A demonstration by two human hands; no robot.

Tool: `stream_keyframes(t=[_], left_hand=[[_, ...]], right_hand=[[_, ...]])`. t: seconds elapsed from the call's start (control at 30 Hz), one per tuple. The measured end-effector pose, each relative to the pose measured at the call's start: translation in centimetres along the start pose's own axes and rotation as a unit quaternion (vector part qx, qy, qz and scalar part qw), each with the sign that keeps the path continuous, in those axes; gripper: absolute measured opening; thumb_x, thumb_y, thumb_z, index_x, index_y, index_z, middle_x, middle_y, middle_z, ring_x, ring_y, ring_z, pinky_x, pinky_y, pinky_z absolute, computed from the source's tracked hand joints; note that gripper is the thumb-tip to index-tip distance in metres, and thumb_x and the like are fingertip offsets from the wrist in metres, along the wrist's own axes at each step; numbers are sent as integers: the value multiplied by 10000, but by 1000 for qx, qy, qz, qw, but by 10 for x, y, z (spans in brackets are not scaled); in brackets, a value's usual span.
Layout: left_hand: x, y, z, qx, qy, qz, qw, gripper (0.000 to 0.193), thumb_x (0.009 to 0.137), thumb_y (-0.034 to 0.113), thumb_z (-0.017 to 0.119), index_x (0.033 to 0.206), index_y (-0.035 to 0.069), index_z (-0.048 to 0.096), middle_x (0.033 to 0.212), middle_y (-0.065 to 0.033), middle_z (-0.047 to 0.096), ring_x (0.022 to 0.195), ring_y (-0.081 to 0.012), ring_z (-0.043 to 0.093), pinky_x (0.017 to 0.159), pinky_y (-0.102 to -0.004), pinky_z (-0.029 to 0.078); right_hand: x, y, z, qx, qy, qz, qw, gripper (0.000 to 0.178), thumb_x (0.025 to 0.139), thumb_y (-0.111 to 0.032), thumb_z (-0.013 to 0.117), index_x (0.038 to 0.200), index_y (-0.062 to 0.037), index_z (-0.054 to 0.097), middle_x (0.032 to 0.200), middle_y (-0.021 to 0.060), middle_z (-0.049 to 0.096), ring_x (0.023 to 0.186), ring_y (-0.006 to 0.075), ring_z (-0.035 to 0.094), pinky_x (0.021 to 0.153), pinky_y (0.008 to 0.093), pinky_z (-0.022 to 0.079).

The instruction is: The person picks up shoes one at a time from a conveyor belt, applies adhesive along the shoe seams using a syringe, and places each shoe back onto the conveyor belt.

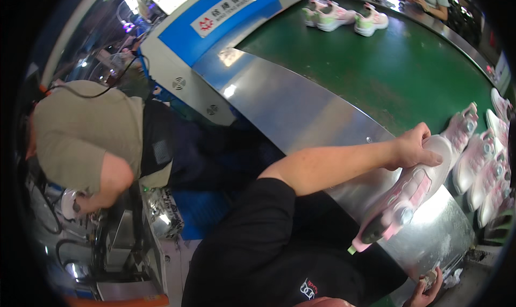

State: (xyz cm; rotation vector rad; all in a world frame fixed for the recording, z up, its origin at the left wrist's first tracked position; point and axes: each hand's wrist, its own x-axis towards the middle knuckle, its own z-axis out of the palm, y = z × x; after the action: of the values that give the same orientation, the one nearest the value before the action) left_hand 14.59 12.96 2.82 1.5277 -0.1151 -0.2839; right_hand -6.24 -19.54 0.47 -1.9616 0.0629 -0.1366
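Observation:
My left hand (pixel 418 150) is closed around the toe end of a pink and white sneaker (pixel 395 202). The shoe hangs over the metal ledge, its dark opening and round silvery dial toward me and a green tab at its lower end. Just beyond my fingers another pink sneaker (pixel 461 128) overlaps the first; I cannot tell if my hand grips it too. Low at the right, my right hand (pixel 427 292) has its fingers bent around a small beige lump (pixel 428 279), whose kind is unclear.
Several similar sneakers (pixel 478 172) crowd the right side of the green conveyor belt (pixel 371 73). White and green shoes (pixel 336 18) stand at its far end. A metal ledge (pixel 301 108) borders it, beside a blue and white machine (pixel 215 16). Co-workers are at the left (pixel 88 135) and far right (pixel 430 0).

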Motion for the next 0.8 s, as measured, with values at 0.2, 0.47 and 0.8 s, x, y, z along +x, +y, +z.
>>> stream_keyframes(t=[0.2, 0.47, 0.8], left_hand=[[-15, -32, 14, -397, -94, 62, 911, 567, 764, 115, 735, 1233, 70, 420, 1096, -64, 561, 1038, -174, 553, 930, -343, 455], [-21, -45, 15, -346, -178, 62, 919, 630, 730, 134, 763, 1260, 60, 430, 1122, -66, 562, 1067, -166, 532, 934, -340, 429], [-43, -42, 9, -294, -212, 143, 921, 682, 614, 53, 825, 1200, 74, 476, 1122, -148, 573, 1069, -247, 560, 892, -385, 461]], right_hand=[[20, -27, 4, 28, 6, -55, 998, 747, 701, -493, 753, 1157, 35, 485, 897, 90, 571, 788, 155, 552, 704, 266, 450], [68, -85, 30, 382, -166, -141, 898, 645, 735, -604, 673, 1019, -64, 462, 708, 79, 535, 557, 132, 431, 504, 252, 307], [72, -125, 57, 450, -221, -60, 863, 615, 733, -627, 655, 970, -67, 560, 717, 156, 615, 721, 239, 543, 658, 321, 396]])
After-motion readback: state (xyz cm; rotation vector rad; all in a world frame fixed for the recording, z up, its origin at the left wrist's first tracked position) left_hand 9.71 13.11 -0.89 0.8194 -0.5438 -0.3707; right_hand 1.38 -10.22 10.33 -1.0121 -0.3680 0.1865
